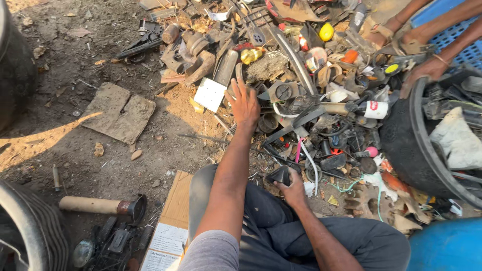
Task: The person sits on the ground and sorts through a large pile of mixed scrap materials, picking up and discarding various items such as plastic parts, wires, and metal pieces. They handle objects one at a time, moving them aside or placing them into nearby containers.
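Black plastic scrap piece (279,175) clamped in right hand (292,189), low over the lap at the near edge of the scrap heap (311,100). Left hand (244,106) stretched forward, fingers spread and empty, hovering at the heap's left fringe just beside a white square plate (210,94) and a grey box with round dial (282,92). Heap itself: tangled cables, metal brackets, a yellow cap (326,32), a white spray can (374,109), broken housings. Large black tub (416,145) at right, part-filled; another person's hand (424,70) on its rim. Flattened cardboard (118,113) on bare dirt to the left; cardboard tube (95,205) near the knee. Step in hand, by the look: sorting, one piece held, the free hand picking out another. Next move likely calls for a clean pinch on one item without dragging tangled wire along.
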